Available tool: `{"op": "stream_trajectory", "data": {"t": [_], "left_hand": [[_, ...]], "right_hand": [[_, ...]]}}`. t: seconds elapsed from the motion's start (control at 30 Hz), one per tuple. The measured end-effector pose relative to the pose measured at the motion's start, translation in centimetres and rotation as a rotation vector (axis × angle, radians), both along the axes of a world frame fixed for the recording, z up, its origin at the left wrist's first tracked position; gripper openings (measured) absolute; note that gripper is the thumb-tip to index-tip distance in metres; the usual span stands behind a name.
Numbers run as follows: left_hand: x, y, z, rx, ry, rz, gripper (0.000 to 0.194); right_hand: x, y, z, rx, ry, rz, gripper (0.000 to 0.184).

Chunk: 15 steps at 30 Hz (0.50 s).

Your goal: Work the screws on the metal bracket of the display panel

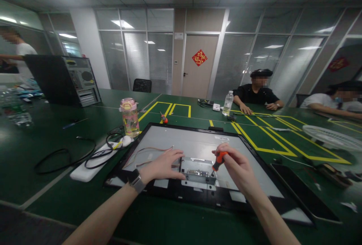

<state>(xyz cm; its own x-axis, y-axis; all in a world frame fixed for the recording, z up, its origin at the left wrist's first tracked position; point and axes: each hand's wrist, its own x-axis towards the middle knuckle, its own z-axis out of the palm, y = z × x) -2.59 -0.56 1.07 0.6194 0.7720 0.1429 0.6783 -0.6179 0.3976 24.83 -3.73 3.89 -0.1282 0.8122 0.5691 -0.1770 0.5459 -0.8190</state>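
The right hand [234, 161] grips a screwdriver [219, 160] at three o'clock on the bracket [194, 180], toward the panel's [181, 136] six o'clock; the left hand [165, 164], spread at nine, should brace firmly.

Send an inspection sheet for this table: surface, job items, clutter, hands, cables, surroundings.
Surface: green table, marked with yellow tape.
Job items: panel lying flat; bracket on its near part; screwdriver, tip down at the bracket.
Clutter: pink-lidded bottle and white strip, left; dark slab, right; red tool beyond the panel.
Hands: left hand spread at the bracket's left end; right hand gripping the screwdriver.
Cables: black cable by the strip; thin wires on the panel.
Surroundings: computer case, left; people seated, right; closed door behind.
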Motion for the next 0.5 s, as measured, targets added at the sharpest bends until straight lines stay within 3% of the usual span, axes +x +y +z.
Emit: {"op": "stream_trajectory", "data": {"t": [0.37,0.5], "left_hand": [[0.00,0.03,-0.09,-0.007,0.003,0.001,0.079],[-0.02,-0.03,0.03,-0.010,0.000,0.004,0.078]], "right_hand": [[-0.29,-0.35,0.30,-0.110,0.010,0.015,0.026],[-0.05,0.08,-0.23,-0.078,0.009,-0.087,0.023]]}}
